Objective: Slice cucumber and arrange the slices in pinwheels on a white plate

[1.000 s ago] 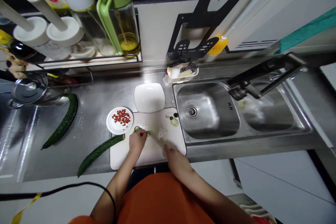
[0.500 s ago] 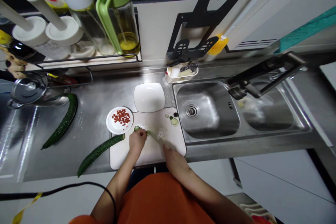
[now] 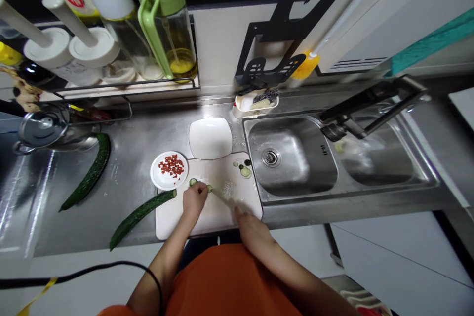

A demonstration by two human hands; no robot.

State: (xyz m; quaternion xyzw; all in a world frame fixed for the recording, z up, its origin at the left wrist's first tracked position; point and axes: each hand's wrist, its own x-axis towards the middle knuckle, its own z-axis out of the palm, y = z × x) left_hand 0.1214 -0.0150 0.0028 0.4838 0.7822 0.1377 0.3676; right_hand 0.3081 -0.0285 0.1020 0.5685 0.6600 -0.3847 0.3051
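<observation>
On the white cutting board (image 3: 174, 219) my left hand (image 3: 193, 200) is curled over a short cucumber piece (image 3: 192, 182), pinning it down. My right hand (image 3: 250, 227) is closed round the handle of a knife (image 3: 224, 199), whose blade runs up-left to the cucumber beside my left fingertips. Cut cucumber slices (image 3: 245, 170) lie at the board's far right corner. A long cucumber (image 3: 140, 213) lies with its end at the board's left edge.
A small round plate with red pieces (image 3: 169, 170) and a white square plate (image 3: 211, 138) sit behind the board. A second cucumber (image 3: 89, 174) lies left, near a pot lid (image 3: 42, 126). The sink (image 3: 292, 158) and tap (image 3: 366, 108) are right. Bottles stand on a rack (image 3: 129, 81).
My right hand and the knife have shifted slightly back and forth beside the cucumber piece. My left hand stays in place.
</observation>
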